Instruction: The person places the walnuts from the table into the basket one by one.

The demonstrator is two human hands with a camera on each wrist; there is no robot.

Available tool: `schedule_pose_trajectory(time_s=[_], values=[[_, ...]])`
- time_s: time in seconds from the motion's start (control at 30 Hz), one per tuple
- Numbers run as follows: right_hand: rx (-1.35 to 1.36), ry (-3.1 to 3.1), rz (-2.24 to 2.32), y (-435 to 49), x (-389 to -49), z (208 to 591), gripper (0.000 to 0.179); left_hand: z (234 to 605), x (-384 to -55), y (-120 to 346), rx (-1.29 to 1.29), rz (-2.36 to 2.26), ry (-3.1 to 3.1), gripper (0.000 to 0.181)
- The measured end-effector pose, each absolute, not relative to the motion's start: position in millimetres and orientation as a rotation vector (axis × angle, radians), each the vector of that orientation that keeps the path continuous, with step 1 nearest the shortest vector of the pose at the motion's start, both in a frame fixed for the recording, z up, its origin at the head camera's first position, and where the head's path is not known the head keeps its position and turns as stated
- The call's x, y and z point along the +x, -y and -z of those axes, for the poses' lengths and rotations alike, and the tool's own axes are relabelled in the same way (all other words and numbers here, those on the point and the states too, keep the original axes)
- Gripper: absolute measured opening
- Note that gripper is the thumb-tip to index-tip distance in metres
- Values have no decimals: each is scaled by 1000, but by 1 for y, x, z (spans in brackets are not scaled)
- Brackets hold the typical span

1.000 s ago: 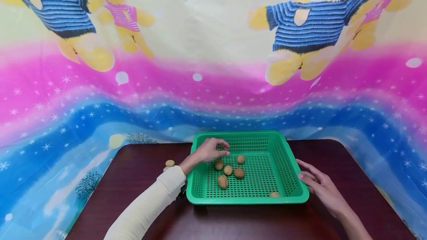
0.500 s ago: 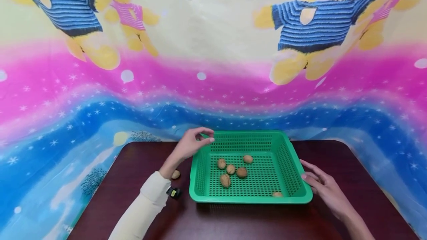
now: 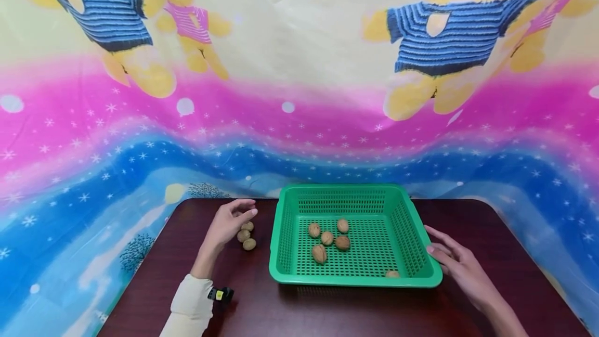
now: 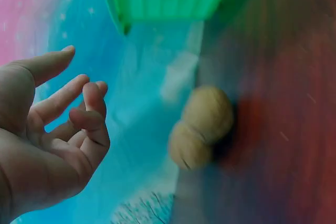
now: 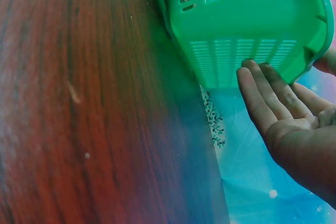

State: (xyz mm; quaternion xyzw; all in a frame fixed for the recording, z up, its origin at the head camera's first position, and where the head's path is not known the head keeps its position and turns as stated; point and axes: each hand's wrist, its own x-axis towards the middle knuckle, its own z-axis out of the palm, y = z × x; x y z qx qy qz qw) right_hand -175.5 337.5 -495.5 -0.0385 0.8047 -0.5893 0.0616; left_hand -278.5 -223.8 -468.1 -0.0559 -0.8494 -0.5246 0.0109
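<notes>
Several walnuts [image 3: 320, 254] lie in a green plastic basket [image 3: 355, 281] on the table. My left hand [image 3: 228, 224] is left of the basket, fingers loosely bent and holding nothing. Close beside it, a small cluster of walnuts [image 3: 249, 244] rests on the tabletop; two walnuts [image 4: 207, 114] of it show in the left wrist view. At the basket's right side, my right hand [image 3: 460, 267] holds the rim, thumb on the edge and fingers against the outer wall [image 5: 231, 24].
The dark wooden table [image 3: 327, 311] has rounded far corners. A printed cloth [image 3: 299, 118] with bears hangs just behind it. A small black device [image 3: 221, 295] sits at my left wrist.
My left hand has moved from above the basket out over its left rim to the walnuts on the table. One walnut in the basket has rolled slightly. The right hand stays on the rim.
</notes>
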Motion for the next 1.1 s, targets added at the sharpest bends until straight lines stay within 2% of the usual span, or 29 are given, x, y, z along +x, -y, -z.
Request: schedule_pose_trajectory(time_s=[0.37,1.1], values=[[-184,-2410,1810,-338,-176,494,64,497,-268,246,40,1494,2760,39],[-186,-2400,1820,-339,-175,495,63,518,-265,250,65,1423,2872,28]])
